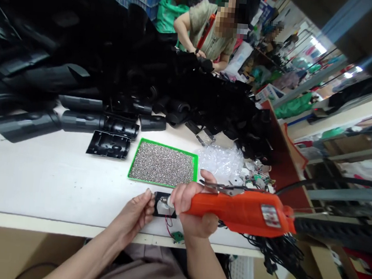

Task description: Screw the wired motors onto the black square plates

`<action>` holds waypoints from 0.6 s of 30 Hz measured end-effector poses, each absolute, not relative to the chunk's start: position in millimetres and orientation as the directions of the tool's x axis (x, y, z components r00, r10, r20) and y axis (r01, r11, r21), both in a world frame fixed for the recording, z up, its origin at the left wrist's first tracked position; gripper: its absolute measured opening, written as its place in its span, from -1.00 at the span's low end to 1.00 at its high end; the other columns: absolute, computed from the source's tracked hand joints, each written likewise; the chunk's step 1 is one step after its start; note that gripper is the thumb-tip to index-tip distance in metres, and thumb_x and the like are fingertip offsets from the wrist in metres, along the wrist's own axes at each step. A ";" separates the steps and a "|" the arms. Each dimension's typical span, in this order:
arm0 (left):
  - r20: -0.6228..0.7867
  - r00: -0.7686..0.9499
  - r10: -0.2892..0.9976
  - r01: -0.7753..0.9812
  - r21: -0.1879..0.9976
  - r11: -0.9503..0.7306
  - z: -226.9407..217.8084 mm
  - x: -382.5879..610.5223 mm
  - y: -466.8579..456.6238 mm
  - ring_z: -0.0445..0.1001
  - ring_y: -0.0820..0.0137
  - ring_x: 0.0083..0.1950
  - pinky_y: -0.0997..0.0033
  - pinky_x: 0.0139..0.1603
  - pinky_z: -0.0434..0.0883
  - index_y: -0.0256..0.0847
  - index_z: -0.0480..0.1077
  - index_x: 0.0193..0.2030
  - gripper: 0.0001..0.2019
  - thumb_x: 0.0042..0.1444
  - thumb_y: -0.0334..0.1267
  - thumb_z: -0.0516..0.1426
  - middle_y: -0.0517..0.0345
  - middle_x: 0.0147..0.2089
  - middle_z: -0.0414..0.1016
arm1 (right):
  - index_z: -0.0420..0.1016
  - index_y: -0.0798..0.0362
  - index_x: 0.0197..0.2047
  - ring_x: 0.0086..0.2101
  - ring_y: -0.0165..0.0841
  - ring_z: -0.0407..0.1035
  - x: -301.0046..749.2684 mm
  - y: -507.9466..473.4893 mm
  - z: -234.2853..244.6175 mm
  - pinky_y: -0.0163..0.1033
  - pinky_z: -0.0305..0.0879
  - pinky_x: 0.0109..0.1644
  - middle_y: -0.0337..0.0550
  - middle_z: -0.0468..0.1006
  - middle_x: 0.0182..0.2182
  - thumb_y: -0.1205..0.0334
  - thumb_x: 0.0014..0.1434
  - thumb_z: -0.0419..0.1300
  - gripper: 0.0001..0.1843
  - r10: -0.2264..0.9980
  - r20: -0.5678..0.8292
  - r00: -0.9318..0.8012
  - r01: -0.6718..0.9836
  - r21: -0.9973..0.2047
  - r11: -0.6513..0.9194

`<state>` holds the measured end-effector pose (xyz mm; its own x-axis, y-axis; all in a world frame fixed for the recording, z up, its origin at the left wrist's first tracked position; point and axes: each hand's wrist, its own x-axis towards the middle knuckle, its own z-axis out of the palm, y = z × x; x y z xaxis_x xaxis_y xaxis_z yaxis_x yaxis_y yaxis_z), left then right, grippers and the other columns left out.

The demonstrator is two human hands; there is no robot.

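My right hand [193, 205] is wrapped round an orange electric screwdriver [235, 211], held almost level with its tip pointing left. That tip meets a small black plastic housing [155, 212] on the table, which has a pale rectangular part [164, 209] in it. At the housing's left edge, my left hand [140, 208] grips it with fingers pressed together. Red and dark wires run from the housing to a small green circuit board [177, 236] at the table's front edge. Just behind the hands lies a green tray [130, 169] full of small metal screws.
Black plastic shells [83, 122] are heaped along the back of the table [39, 179]. One open black cover [109, 145] lies left of the tray. Clear plastic bags [221, 162] and loose circuit boards [260, 178] sit to the right. Across the heap a co-worker [202, 28] holds a red screwdriver.
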<state>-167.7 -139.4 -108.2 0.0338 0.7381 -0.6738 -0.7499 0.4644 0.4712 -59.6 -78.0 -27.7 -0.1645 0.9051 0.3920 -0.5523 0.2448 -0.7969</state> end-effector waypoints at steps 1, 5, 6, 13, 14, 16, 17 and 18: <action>-0.686 0.083 0.723 -0.780 0.407 0.476 -109.8 -164.4 -140.8 0.15 0.65 -0.58 0.65 -0.59 0.09 -0.26 0.29 -0.44 -0.38 -0.43 0.17 0.44 0.37 -0.54 0.25 | 0.31 -0.17 0.07 -0.74 -0.45 0.08 -61.6 -79.8 -28.2 -0.25 0.27 -0.56 -0.46 0.27 -0.69 -0.23 0.10 0.22 -0.45 0.905 0.387 -0.176 -0.558 -0.796 0.232; -0.629 0.082 0.773 -0.757 0.465 0.458 -115.2 -154.2 -144.0 0.07 0.63 -0.58 0.62 -0.59 0.04 -0.22 0.16 -0.52 -0.36 -0.30 0.31 0.34 0.41 -0.59 0.10 | 0.29 -0.15 0.12 -0.76 -0.44 0.07 -66.4 -82.6 -29.7 -0.19 0.33 -0.53 -0.48 0.24 -0.72 -0.28 0.03 0.25 -0.34 0.922 0.321 -0.214 -0.520 -0.837 0.171; -0.606 0.061 0.793 -0.731 0.514 0.449 -115.9 -152.6 -144.6 0.05 0.62 -0.58 0.60 -0.58 0.04 -0.21 0.14 -0.54 -0.35 -0.27 0.35 0.30 0.41 -0.60 0.08 | 0.29 -0.15 0.12 -0.76 -0.44 0.07 -66.6 -82.9 -29.9 -0.17 0.34 -0.53 -0.48 0.24 -0.72 -0.30 0.02 0.24 -0.32 0.926 0.307 -0.218 -0.511 -0.845 0.160; -0.519 -0.042 0.854 -0.536 0.733 0.419 -118.9 -148.9 -145.2 0.00 0.55 -0.58 0.50 -0.55 0.01 -0.18 0.13 -0.58 -0.35 -0.17 0.45 0.14 0.35 -0.62 0.09 | 0.30 -0.14 0.11 -0.76 -0.43 0.08 -64.1 -86.2 -31.0 -0.16 0.36 -0.53 -0.48 0.24 -0.72 -0.29 0.02 0.25 -0.33 0.922 0.311 -0.228 -0.535 -0.832 0.148; -0.511 -0.048 0.858 -0.518 0.748 0.416 -119.0 -148.7 -145.2 -0.01 0.55 -0.58 0.49 -0.55 0.00 -0.17 0.13 -0.59 -0.35 -0.15 0.46 0.12 0.34 -0.62 0.09 | 0.30 -0.14 0.12 -0.77 -0.43 0.07 -63.7 -86.9 -31.0 -0.16 0.36 -0.54 -0.48 0.23 -0.72 -0.30 0.01 0.24 -0.31 0.926 0.304 -0.222 -0.523 -0.839 0.150; -0.497 -0.060 0.865 -0.498 0.767 0.406 -118.7 -148.2 -145.5 -0.02 0.54 -0.59 0.49 -0.55 0.00 -0.17 0.13 -0.60 -0.35 -0.13 0.46 0.09 0.34 -0.63 0.08 | 0.30 -0.14 0.13 -0.77 -0.43 0.07 -63.2 -88.4 -30.6 -0.18 0.32 -0.58 -0.48 0.22 -0.72 -0.33 0.00 0.23 -0.28 0.931 0.301 -0.208 -0.502 -0.850 0.162; -0.492 -0.064 0.868 -0.492 0.772 0.401 -118.2 -148.0 -145.7 -0.03 0.53 -0.58 0.48 -0.55 0.00 -0.17 0.13 -0.60 -0.36 -0.11 0.45 0.09 0.34 -0.63 0.08 | 0.29 -0.14 0.13 -0.77 -0.43 0.07 -63.0 -89.2 -30.2 -0.20 0.30 -0.60 -0.48 0.22 -0.72 -0.34 0.00 0.22 -0.29 0.930 0.305 -0.204 -0.497 -0.851 0.170; -0.486 -0.069 0.871 -0.487 0.779 0.396 -117.6 -147.9 -146.0 -0.03 0.53 -0.58 0.48 -0.54 0.00 -0.16 0.13 -0.60 -0.36 -0.10 0.45 0.09 0.35 -0.63 0.08 | 0.29 -0.15 0.13 -0.78 -0.44 0.07 -62.9 -89.9 -29.6 -0.22 0.27 -0.61 -0.48 0.23 -0.72 -0.33 0.01 0.22 -0.30 0.929 0.312 -0.199 -0.497 -0.849 0.179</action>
<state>-147.9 -146.0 -117.6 -0.0686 0.8712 -0.4860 -0.4867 0.3960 0.7787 -62.9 -89.9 -29.6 -0.1987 0.9290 0.3121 -0.4966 0.1791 -0.8493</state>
